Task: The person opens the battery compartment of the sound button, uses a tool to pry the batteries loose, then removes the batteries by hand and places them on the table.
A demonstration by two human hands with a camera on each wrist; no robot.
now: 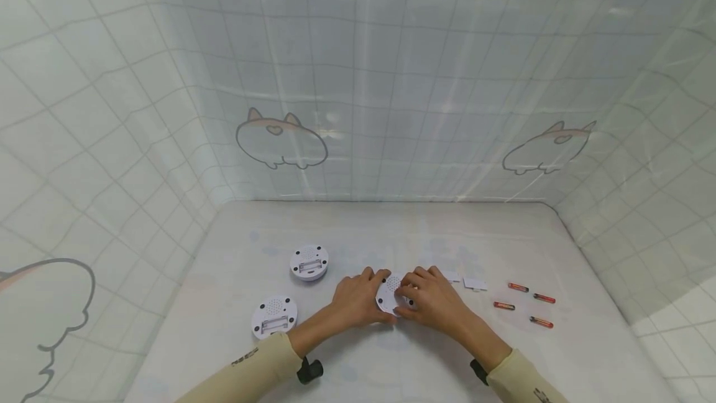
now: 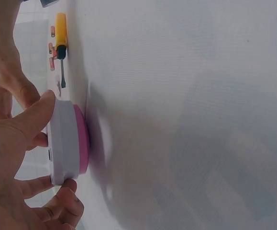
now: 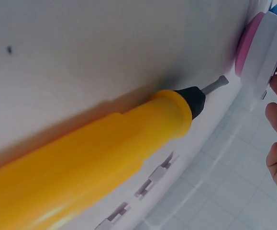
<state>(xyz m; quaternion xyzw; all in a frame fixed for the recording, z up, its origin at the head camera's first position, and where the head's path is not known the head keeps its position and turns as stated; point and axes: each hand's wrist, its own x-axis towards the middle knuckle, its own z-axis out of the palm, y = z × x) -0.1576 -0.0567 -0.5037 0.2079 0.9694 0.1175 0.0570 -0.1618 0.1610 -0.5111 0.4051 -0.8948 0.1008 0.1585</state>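
Note:
A round white device (image 1: 390, 298) with speaker holes, dark feet and a pink base is at the middle of the table. My left hand (image 1: 358, 299) grips it by the rim, thumb on one side and fingers on the other, as the left wrist view shows. Tilted in that grip, the device (image 2: 64, 141) has its pink side towards the table. My right hand (image 1: 435, 301) bends over its face, fingertips touching it. Whether those fingertips pinch a small part is hidden. A yellow-handled screwdriver (image 3: 90, 163) lies on the table near my right wrist.
Two similar devices (image 1: 309, 262) (image 1: 274, 317) stand to the left, with uncovered battery compartments. White battery covers (image 1: 475, 283) lie right of my hands. Several red-and-black batteries (image 1: 504, 306) are farther right. Sheeted walls (image 1: 391, 111) enclose the table.

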